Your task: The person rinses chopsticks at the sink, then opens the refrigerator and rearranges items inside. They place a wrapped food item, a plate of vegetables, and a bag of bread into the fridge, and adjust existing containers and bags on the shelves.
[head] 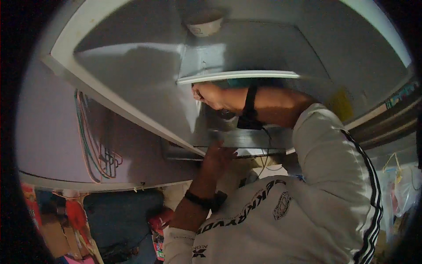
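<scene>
My right hand (pixel 207 95) reaches inside a pale, refrigerator-like cabinet (pixel 138 72). Its fingers are curled by the inner left side, just under a shelf with white front trim (pixel 237 76). A small pale patch shows at the fingertips; whether they grip anything is unclear. Below that forearm is a rounded, shiny thing (pixel 227 115), partly hidden. My left hand (pixel 219 158) is lower, by the cabinet's front edge, its blurred fingers apart with nothing seen in them. Both wrists wear black straps, and a thin cable hangs from the right one.
A white bowl (pixel 205 27) stands on the upper shelf. Several wire clothes hangers (pixel 95 142) hang on the pale panel at left. A red cloth-like item (pixel 161 217) and boxes (pixel 56 237) lie low at left. Clear plastic bags (pixel 404 194) hang at right.
</scene>
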### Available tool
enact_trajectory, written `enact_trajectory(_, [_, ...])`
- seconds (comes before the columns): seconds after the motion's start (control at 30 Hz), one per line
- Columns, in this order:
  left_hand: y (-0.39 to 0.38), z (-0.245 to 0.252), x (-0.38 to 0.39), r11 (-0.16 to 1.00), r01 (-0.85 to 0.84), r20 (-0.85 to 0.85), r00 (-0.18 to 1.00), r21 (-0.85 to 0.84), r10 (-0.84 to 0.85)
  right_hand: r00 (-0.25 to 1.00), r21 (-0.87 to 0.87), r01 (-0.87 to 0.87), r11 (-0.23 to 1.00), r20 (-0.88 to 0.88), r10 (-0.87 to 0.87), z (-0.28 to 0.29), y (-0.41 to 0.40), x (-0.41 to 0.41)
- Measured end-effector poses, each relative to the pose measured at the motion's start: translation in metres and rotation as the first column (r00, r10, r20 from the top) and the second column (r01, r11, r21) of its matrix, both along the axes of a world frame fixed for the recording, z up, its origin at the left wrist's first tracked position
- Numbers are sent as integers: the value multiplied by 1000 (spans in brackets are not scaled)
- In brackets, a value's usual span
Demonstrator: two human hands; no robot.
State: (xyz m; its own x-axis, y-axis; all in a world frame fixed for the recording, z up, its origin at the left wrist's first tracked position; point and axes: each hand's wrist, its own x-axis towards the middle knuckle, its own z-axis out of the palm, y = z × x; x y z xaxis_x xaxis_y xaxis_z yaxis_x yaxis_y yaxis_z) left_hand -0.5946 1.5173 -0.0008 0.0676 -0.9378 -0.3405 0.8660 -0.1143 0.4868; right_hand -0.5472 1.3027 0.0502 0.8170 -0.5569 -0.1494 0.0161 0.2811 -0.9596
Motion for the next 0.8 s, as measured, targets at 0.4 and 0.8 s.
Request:
enact_trajectory(0.4, [-5,7,8,976,-14,40,999,218,6,957,219,-123,968,285,57,-5,17,-16])
enact_trajectory(0.8, [2,-4,9,995,39,-26,999,94,-37,933,85,217,973,277,-232,-37,-112,65])
